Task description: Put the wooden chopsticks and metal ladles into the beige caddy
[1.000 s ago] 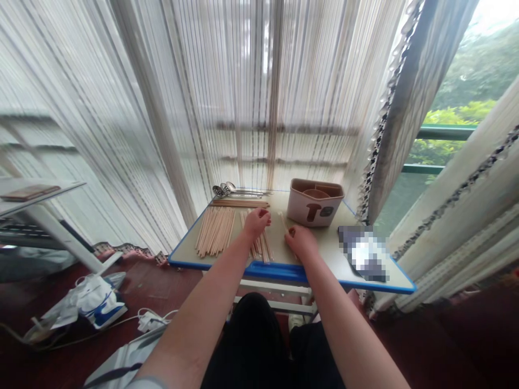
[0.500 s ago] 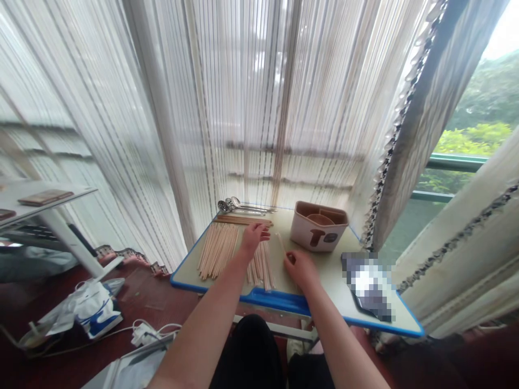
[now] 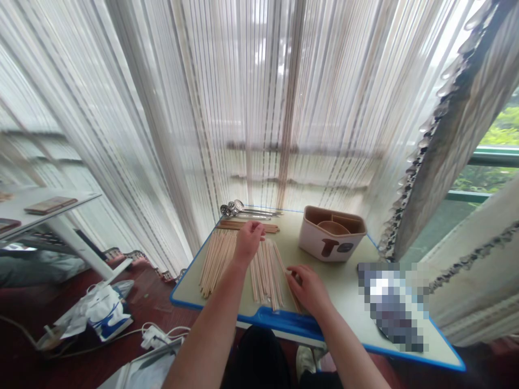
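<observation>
My right hand (image 3: 308,287) holds a pale wooden chopstick (image 3: 279,255) between thumb and fingertips, low over the table. The chopstick slants beside a loose group of pale chopsticks (image 3: 265,270). My left hand (image 3: 248,243) hovers above the gap between that group and a denser row of pale chopsticks (image 3: 217,262). Its fingers are curled together, and what they hold, if anything, is hidden. Just beyond the left hand lie darker brown chopsticks (image 3: 231,226), side by side. Behind these are several metal ladles or strainers (image 3: 233,207) with long handles.
A cream-and-brown divided utensil holder (image 3: 310,240) stands at the back right. A blurred-out flat object (image 3: 391,308) lies at the right of the blue-edged table (image 3: 344,308). Sheer curtains (image 3: 243,108) hang behind. Bags (image 3: 103,313) and a power strip (image 3: 156,337) are on the floor.
The view has shifted slightly. My right hand has drawn the chopstick nearer to the loose group and toward me. My left hand's fingers have gone from spread to curled.
</observation>
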Motion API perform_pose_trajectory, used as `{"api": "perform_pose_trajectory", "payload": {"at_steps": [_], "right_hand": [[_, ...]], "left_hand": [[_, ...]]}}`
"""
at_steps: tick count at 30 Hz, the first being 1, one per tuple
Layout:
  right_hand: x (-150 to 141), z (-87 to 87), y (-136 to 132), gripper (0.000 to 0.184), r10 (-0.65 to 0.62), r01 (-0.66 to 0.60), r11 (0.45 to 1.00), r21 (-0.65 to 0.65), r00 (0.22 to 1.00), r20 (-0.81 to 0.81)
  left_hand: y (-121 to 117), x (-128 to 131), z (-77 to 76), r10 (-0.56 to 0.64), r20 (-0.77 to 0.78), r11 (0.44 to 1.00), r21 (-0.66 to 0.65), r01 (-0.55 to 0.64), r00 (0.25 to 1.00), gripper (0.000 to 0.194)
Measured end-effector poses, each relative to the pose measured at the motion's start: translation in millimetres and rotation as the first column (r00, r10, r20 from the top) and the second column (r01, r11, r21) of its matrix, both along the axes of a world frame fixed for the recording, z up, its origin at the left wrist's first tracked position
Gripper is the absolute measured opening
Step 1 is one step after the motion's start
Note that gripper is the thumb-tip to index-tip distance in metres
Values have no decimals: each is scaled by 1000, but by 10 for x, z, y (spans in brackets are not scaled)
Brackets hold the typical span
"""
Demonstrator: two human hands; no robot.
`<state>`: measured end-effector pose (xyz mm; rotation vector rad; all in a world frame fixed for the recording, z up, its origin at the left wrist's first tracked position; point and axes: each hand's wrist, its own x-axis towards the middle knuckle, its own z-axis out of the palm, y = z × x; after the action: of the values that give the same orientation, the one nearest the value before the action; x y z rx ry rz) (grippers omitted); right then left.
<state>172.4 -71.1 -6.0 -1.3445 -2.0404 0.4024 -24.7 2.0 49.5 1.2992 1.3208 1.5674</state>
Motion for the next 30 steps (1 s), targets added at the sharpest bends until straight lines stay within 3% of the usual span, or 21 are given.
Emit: {"api": "perform_pose_trajectory", "payload": {"at_steps": [3,6,9,13,17,21,24,30], "right_hand": [[-30,18,39,22,-5,4,1000,-11,999,-54],[-198,94,85,24,21,-23,1000,-15,993,-116],[-539,228,89,24,25,-30,999,-28,986,-163],[-1145,361,32,27,21,-32,998,-60,986,-167],[-1668,351,-2,28,29,-39,995,-95,994,-103],[-1919,294,26,29,14,-18,993,-116,999,-32],[-1911,255,51,28,15,-20,995,-98,999,-51],[-1701,208,17,28,10,-9,1000,5,968,-252]], "left_hand": [[-101,-172,-19,51,-196,998,35,-45,979,19],[-206,-447,-8,175,-366,984,106,-146,914,18],[-345,-769,-42,301,-490,954,137,-268,818,19],[-540,-1160,-212,397,-625,899,114,-424,672,24],[-652,-1438,-384,356,-711,888,55,-456,606,25],[-699,-1563,-440,255,-757,884,-70,-462,601,23],[-725,-1564,-412,170,-806,883,-131,-451,567,24],[-752,-1522,-325,-17,-898,876,-225,-427,439,26]]}}
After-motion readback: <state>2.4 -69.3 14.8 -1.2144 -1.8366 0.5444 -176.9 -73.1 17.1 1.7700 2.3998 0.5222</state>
